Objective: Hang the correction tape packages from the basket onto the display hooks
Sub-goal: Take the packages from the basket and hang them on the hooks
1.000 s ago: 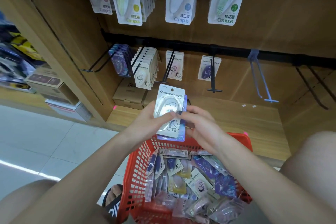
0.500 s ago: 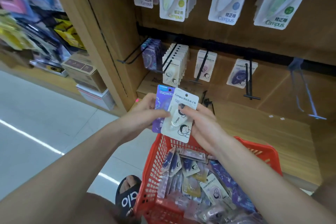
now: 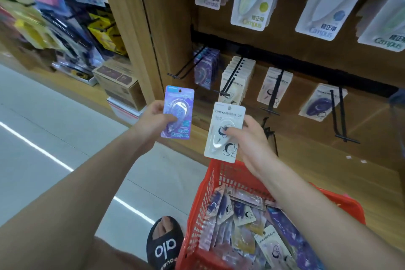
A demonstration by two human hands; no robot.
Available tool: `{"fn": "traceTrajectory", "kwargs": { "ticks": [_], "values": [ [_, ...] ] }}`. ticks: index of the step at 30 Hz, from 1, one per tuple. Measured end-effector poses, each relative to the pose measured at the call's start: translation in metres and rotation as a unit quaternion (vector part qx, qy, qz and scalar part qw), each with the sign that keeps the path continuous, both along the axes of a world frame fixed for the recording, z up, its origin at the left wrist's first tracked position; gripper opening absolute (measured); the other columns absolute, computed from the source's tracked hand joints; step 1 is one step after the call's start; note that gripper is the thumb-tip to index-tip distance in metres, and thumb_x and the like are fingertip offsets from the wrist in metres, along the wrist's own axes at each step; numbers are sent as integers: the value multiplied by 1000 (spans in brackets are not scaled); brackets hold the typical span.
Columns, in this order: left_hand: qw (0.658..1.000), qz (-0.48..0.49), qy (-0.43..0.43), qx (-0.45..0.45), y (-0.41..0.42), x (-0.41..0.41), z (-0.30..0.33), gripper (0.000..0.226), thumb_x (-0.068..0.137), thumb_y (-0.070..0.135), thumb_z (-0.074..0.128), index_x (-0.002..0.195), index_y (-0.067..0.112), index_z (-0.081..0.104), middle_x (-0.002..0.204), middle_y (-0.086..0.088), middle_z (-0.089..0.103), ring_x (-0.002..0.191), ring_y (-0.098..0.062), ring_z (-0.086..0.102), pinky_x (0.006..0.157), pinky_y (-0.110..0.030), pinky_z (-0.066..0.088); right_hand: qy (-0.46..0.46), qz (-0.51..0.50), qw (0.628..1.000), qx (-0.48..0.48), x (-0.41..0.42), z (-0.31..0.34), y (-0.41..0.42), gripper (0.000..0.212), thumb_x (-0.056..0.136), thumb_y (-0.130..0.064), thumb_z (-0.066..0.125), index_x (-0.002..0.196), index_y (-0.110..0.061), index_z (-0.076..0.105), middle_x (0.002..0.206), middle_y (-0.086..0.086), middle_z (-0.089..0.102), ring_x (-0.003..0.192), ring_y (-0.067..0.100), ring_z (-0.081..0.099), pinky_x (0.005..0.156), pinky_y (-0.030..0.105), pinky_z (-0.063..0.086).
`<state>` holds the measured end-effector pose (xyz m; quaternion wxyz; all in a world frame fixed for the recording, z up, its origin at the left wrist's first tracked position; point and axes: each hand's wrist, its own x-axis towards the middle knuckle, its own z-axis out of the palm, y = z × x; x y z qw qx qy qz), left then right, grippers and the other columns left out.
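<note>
My left hand (image 3: 153, 121) pinches a purple correction tape package (image 3: 178, 112), held upright below the leftmost hooks. My right hand (image 3: 252, 138) pinches a white correction tape package (image 3: 225, 131) with a cartoon face, just below the hook (image 3: 228, 85) that carries a thick row of white packages. The red basket (image 3: 210, 193) sits under my right forearm and holds several loose packages in purple, white and yellow. A bare black hook (image 3: 184, 68) sticks out at the far left, beside a hook of purple packages (image 3: 206, 68).
Further right hang a few white packages (image 3: 274, 87), a dark purple one (image 3: 320, 103) and an empty double hook (image 3: 341, 116). Larger Campus packages (image 3: 252, 0) hang above. A wooden shelf base (image 3: 317, 160) runs behind the basket. Cardboard boxes (image 3: 118, 81) stand left. My sandalled foot (image 3: 164, 241) is beside the basket.
The two packages, held together in front of me before, are now apart: the purple one went left in my left hand, the white one stays in my right. The view swung left.
</note>
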<state>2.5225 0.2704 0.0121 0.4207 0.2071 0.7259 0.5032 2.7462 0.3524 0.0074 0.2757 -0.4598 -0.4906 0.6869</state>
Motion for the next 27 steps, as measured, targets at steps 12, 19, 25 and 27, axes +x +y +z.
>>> {"fn": "traceTrajectory", "kwargs": {
  "ticks": [12,19,25,27],
  "values": [
    [995,31,-47,78,27,-26,-19,30,98,4,63,117,27,63,118,-4,73,107,-27,74,88,-41,59,-17,-47,995,88,-37,-23,22,33,96,-4,69,123,-22,65,109,-9,80,97,10,77,74,26,59],
    [997,39,-28,57,30,-29,-27,20,97,18,68,112,30,62,116,3,71,96,-15,75,61,-23,57,-19,-70,993,90,-43,-30,25,30,95,-4,67,116,-26,65,106,-11,80,98,9,77,76,28,59],
    [996,37,-14,84,38,-27,-26,28,100,18,68,126,24,59,119,-1,71,103,-20,74,74,-30,58,-25,-92,992,87,-46,-34,32,22,97,-12,71,115,-24,64,103,-10,80,93,7,77,68,22,57],
    [995,34,-10,91,44,-25,-25,30,101,18,67,129,24,57,121,-1,71,105,-19,73,75,-29,58,-32,-87,992,85,-47,-37,35,23,98,-14,70,118,-23,64,105,-8,80,93,7,77,66,20,57]
  ]
}}
